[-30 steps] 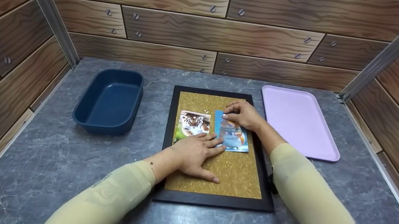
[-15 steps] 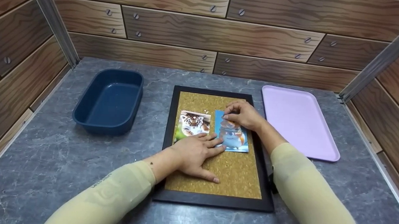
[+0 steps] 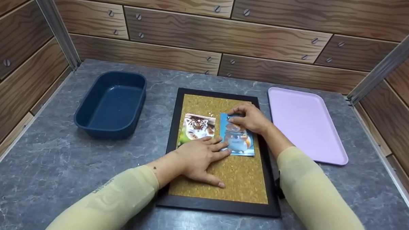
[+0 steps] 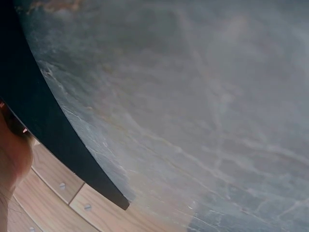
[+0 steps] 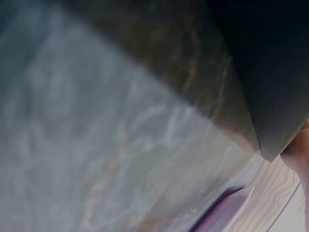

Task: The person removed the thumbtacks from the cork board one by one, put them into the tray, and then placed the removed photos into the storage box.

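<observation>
"What's leftmost on the desk (image 3: pixel 149 126)?"

"A dark blue bin (image 3: pixel 111 103); then a framed corkboard (image 3: pixel 243 184) bearing a tiger picture (image 3: pixel 198 126)."

"The left hand (image 3: pixel 204 159)?"

"Spread flat, gripping nothing, fingers over the near part of that and the left edge of the blue picture (image 3: pixel 237 143)."

"The right hand (image 3: pixel 250 117)?"

"Pinching a small pin-like piece (image 3: pixel 228 118) at the blue picture's far left corner; a purple tray (image 3: pixel 308 123) lies rightmost."

My head camera is looking forward and down from above and behind my left grip (image 3: pixel 200 159) and right grip (image 3: pixel 250 119). Each wrist camera is facing the surface (image 3: pixel 131 153) closely, its grip at the view's edge; both are sharing the black frame (image 3: pixel 218 204) with the head view, the right one also the lilac tray (image 3: pixel 308 123).
</observation>
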`<control>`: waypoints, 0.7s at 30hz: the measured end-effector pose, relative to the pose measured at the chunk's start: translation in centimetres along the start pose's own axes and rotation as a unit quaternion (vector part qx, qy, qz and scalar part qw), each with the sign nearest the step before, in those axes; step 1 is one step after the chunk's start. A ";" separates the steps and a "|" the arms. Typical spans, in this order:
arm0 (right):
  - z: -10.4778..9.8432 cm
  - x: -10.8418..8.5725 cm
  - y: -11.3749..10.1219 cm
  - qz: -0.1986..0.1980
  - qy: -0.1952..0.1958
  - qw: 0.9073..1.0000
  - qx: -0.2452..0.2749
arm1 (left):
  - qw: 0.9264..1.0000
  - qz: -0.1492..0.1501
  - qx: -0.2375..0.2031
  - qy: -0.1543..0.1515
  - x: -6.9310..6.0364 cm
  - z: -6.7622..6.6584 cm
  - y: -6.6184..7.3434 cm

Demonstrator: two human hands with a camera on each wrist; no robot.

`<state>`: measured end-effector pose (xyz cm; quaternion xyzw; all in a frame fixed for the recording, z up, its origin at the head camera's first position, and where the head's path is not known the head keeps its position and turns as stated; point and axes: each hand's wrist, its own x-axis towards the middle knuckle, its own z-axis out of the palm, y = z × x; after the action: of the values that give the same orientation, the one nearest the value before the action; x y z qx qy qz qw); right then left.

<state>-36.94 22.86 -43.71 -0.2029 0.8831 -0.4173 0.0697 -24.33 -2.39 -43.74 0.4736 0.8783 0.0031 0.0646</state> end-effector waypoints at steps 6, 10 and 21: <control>0.0 0.0 0.1 -0.004 -0.002 1.000 -0.008 | 1.000 0.000 0.000 -0.001 0.0 0.0 0.0; -0.1 0.1 0.1 -0.018 0.003 1.000 -0.018 | 1.000 0.001 -0.003 -0.002 0.0 0.0 0.0; -0.1 0.1 0.1 -0.019 0.005 0.999 -0.025 | 1.000 0.001 0.009 0.005 0.0 0.1 0.1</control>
<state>-37.09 22.91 -43.70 -0.2189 0.8897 -0.3974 0.0522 -24.25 -2.38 -43.82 0.4753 0.8780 -0.0023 0.0564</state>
